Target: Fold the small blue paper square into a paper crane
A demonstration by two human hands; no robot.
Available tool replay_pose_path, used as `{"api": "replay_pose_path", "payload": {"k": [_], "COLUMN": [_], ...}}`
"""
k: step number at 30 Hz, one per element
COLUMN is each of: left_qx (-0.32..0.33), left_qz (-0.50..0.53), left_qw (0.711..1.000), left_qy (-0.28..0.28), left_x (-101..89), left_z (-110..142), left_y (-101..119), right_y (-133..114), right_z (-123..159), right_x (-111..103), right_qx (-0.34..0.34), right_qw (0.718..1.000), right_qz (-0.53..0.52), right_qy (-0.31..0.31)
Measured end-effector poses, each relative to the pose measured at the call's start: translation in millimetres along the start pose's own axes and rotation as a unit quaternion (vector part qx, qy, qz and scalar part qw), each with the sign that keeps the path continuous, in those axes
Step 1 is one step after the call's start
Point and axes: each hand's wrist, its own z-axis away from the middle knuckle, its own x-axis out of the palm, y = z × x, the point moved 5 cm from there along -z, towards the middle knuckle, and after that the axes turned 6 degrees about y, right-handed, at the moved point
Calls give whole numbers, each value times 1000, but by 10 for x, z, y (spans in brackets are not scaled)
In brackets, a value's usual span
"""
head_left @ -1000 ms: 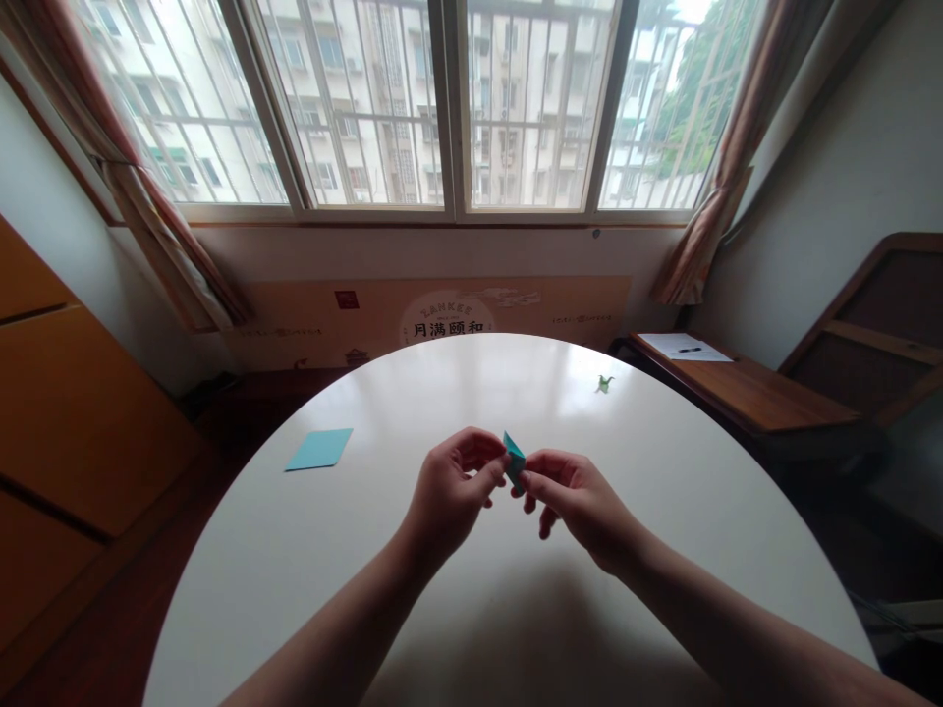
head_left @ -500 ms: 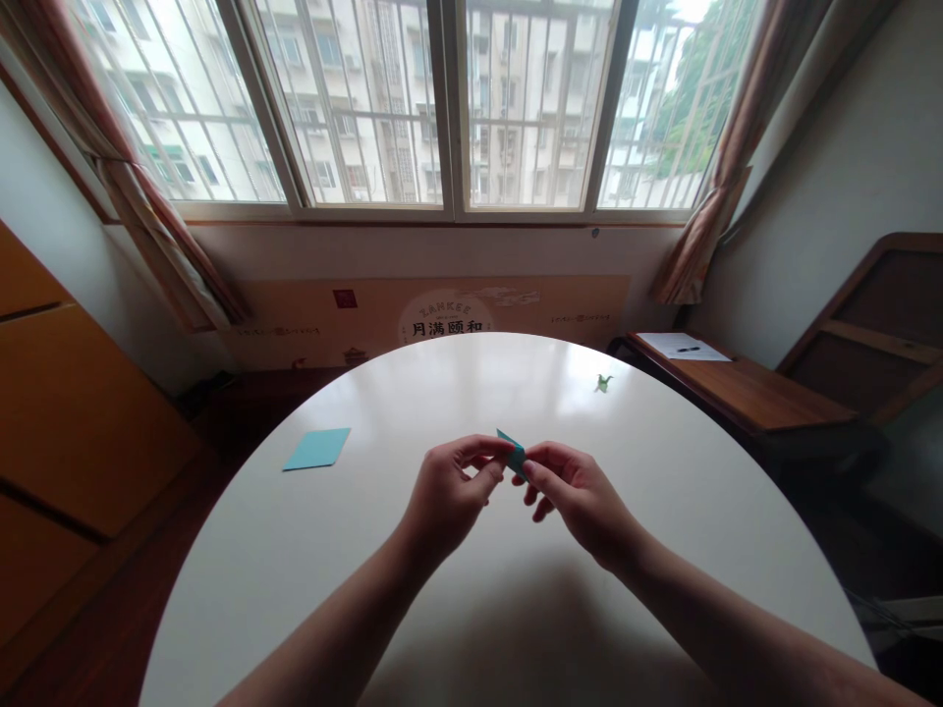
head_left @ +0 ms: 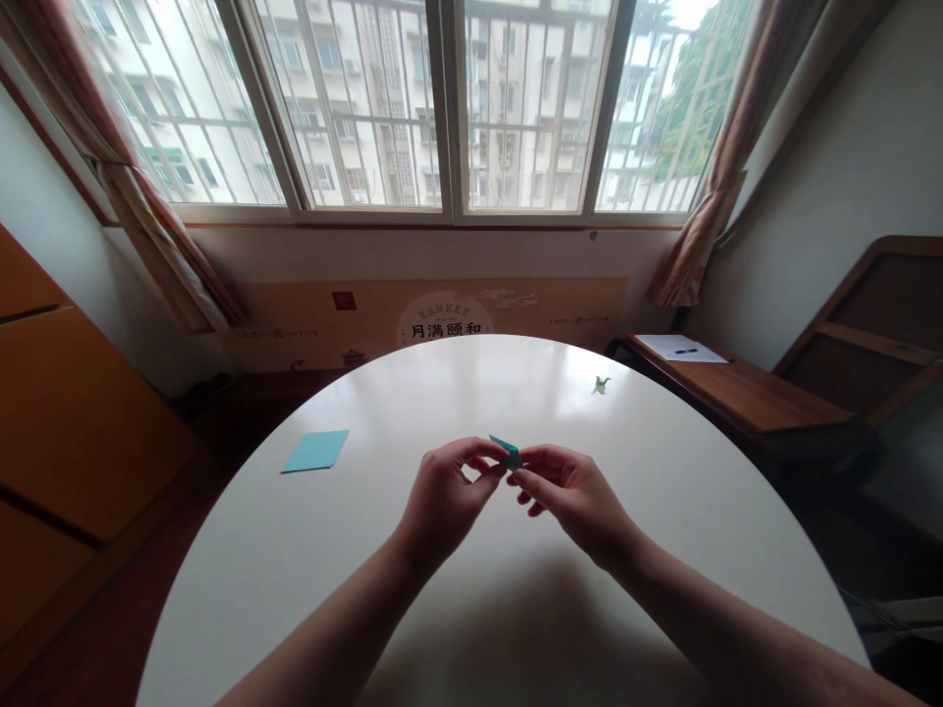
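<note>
Teal folded paper (head_left: 514, 456) is in my left hand (head_left: 451, 484) and right hand (head_left: 579, 486), both closed to a narrow pinch. Beyond the right hand rests a green figure (head_left: 602, 385).

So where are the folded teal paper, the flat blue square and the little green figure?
Folded teal paper (head_left: 514, 457): head view, middle of the part that shows.
Flat blue square (head_left: 316, 451): head view, middle of its upper face.
Little green figure (head_left: 601, 386): head view, on its body.
</note>
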Motion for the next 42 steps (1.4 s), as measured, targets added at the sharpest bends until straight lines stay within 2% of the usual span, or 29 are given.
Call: {"api": "replay_pose_path", "payload": {"k": [5,12,16,25,31,42], "left_qx": [8,-10,-5,-10,20,30], "left_qz": [-20,-2,-14,44,73,10], "left_qw": [1000,999,1000,999,997,999], "left_qy": [-7,-48,-27,1,-1,30], "left_x": [9,16,8,21,42,26], "left_z": [0,34,24,31,32,27], "left_y": [0,35,17,-25,29,-25], "right_y": [16,10,-1,15,34,40], "right_z": [-12,-17,-6,-8,-11,-27], "right_x": [-8,-18,-7,1,15,5], "right_qx": [-1,-10,-5,49,50,3], "right_qw": [1000,1000,1000,997,996,999], "right_qz": [0,5,-9,-66,-68,-25], "right_qy": [9,6,1,-10,-18,-27]}}
